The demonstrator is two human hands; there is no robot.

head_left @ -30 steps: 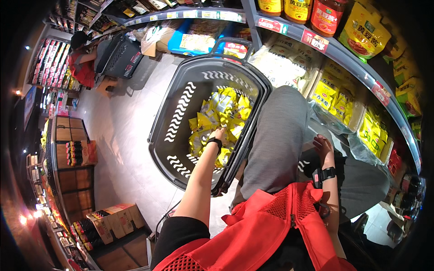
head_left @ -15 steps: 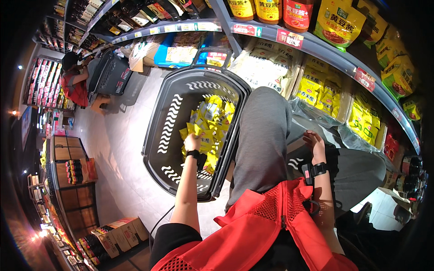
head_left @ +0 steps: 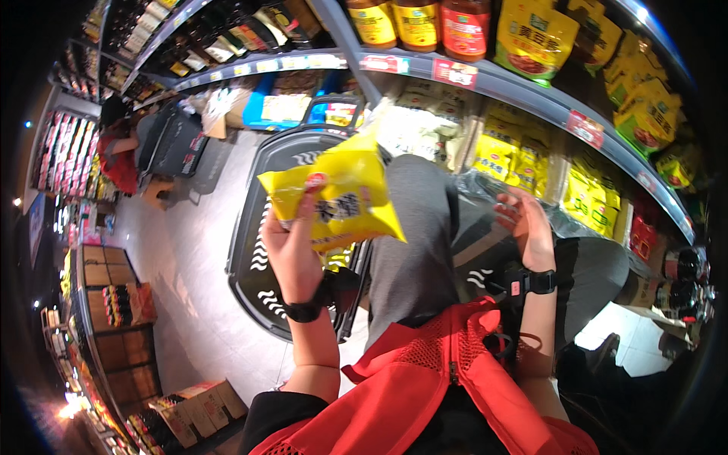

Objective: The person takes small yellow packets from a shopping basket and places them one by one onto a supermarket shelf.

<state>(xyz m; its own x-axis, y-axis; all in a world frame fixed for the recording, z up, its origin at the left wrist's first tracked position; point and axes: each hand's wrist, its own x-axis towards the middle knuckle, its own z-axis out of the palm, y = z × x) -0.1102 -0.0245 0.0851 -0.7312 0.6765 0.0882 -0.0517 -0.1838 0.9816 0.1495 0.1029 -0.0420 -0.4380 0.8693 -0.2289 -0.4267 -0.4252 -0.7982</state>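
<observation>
Shop aisle, floor (head_left: 189, 250) pale grey. Long shelves (head_left: 485, 76) curving across the top and right, packed with yellow packets (head_left: 531, 42), jars (head_left: 413, 23) and bottles (head_left: 250, 34). Lower shelf stocked with more yellow packs (head_left: 591, 197). Further racks (head_left: 114, 318) at left, cardboard boxes (head_left: 197, 409) at lower left. Another person (head_left: 117, 144), in red, crouched far up the aisle at upper left beside a dark basket (head_left: 178, 140).

Black basket (head_left: 254, 258) with white wavy markings on the floor just left of the grey-trousered knee (head_left: 417, 243), mostly hidden behind the raised packs; a little yellow showing inside near its right wall. Red mesh vest (head_left: 432, 387) filling the bottom centre.

Two yellow bags (head_left: 341, 201) held up above the basket, in front of the knee, overlapping, the larger one to the right and tilted. Left hand (head_left: 292, 246) closed on their lower left edge, thumb in front, fingers wrapped behind; black watch (head_left: 303, 311) on the wrist.

Right hand (head_left: 527, 224) off to the right, well apart from the bags, near the lower shelf, over crumpled clear plastic (head_left: 493, 189). Fingers loosely curled and slightly parted, gripping nothing visible; touching the plastic or not, cannot tell. Black band (head_left: 531, 284) with a small red mark on that wrist.
</observation>
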